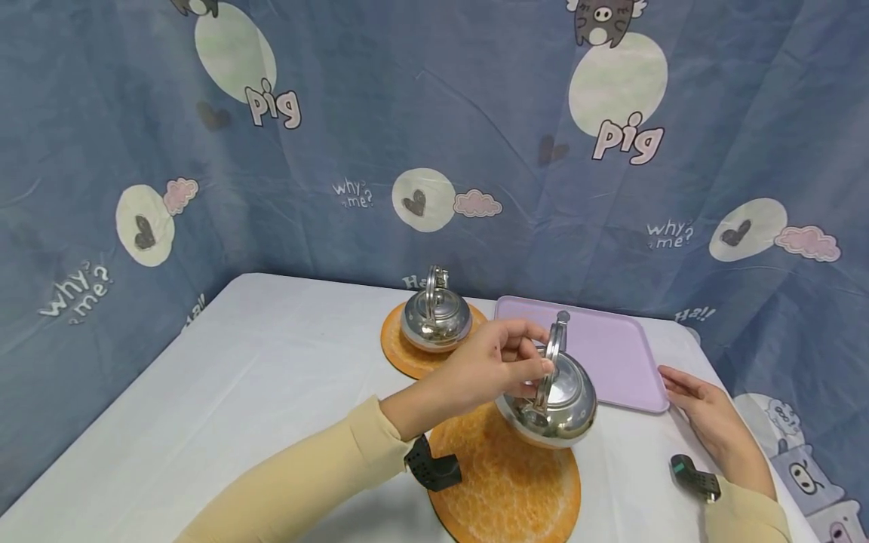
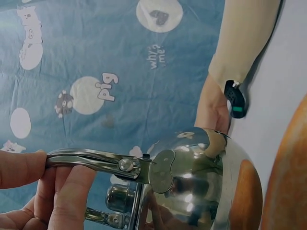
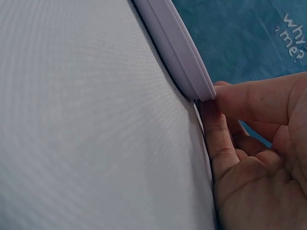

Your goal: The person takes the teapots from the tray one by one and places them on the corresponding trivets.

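Observation:
My left hand point(image 1: 498, 358) grips the upright loop handle point(image 2: 91, 160) of a shiny steel kettle point(image 1: 573, 403), thumb on one side and fingers on the other. The kettle hangs tilted over the upper right edge of a round orange mat point(image 1: 509, 483), and its side mirrors the surroundings in the left wrist view. At the right, my right hand point(image 1: 713, 418) holds the near right corner of a lilac tray point(image 1: 611, 354). In the right wrist view, the thumb and forefinger pinch the tray's rim point(image 3: 204, 88), with the other fingers folded behind.
Behind my left hand, a second steel kettle point(image 1: 434, 320) stands on another round orange mat point(image 1: 394, 343). The tray lies at the back of the white-covered table point(image 1: 271, 377), near a blue printed curtain point(image 1: 353, 136). The table's right edge runs beside my right hand.

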{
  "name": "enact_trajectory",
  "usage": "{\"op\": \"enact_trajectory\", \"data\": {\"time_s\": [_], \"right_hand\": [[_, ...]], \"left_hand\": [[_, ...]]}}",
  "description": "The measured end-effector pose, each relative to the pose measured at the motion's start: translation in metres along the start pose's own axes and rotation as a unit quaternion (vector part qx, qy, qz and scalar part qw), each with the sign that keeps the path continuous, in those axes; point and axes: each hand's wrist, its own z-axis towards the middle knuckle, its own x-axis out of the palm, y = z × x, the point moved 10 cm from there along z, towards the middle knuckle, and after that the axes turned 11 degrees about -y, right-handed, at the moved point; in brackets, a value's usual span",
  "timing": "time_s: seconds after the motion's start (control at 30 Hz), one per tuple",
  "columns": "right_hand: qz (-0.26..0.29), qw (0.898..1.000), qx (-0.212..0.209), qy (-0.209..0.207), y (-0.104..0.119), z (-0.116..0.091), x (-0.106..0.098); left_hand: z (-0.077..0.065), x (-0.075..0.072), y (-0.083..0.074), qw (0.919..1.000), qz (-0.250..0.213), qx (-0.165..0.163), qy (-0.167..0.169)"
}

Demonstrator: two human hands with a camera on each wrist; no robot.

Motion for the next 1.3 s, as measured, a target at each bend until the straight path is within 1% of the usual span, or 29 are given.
{"op": "enact_trajectory", "data": {"time_s": [0.13, 0.27, 0.4, 0.47, 0.67, 0.83, 0.9, 1.13, 1.3], "right_hand": [[-0.001, 1.0, -0.003, -0.002, 0.0, -0.001, -0.001], [-0.008, 1.0, 0.0, -0.004, -0.002, -0.002, -0.004], [0.004, 1.0, 0.003, -0.004, -0.004, -0.003, -0.006], [0.016, 1.0, 0.0, -0.005, -0.004, -0.003, -0.007], [0.027, 1.0, -0.008, -0.002, -0.003, -0.003, -0.006], [0.0, 1.0, -0.008, 0.004, -0.003, -0.003, -0.003], [-0.012, 1.0, -0.01, 0.007, -0.001, -0.002, -0.001], [-0.025, 1.0, -0.01, 0.008, 0.002, -0.001, 0.001], [-0.007, 1.0, -0.008, 0.006, 0.002, -0.002, 0.001]], "left_hand": [[-0.008, -0.006, 0.007, 0.9999, -0.002, -0.006, -0.008], [-0.015, -0.008, 0.015, 0.9998, -0.009, -0.01, -0.012], [-0.023, -0.009, 0.021, 0.9996, -0.014, -0.017, -0.015], [-0.027, -0.01, 0.025, 0.9995, -0.017, -0.022, -0.018], [-0.037, -0.013, 0.036, 0.9986, -0.032, -0.034, -0.025], [-0.044, -0.015, 0.045, 0.9975, -0.045, -0.045, -0.03], [-0.047, -0.017, 0.047, 0.9971, -0.048, -0.047, -0.034], [-0.057, -0.023, 0.047, 0.9968, -0.05, -0.043, -0.046], [-0.061, -0.023, 0.05, 0.9965, -0.05, -0.041, -0.053]]}}
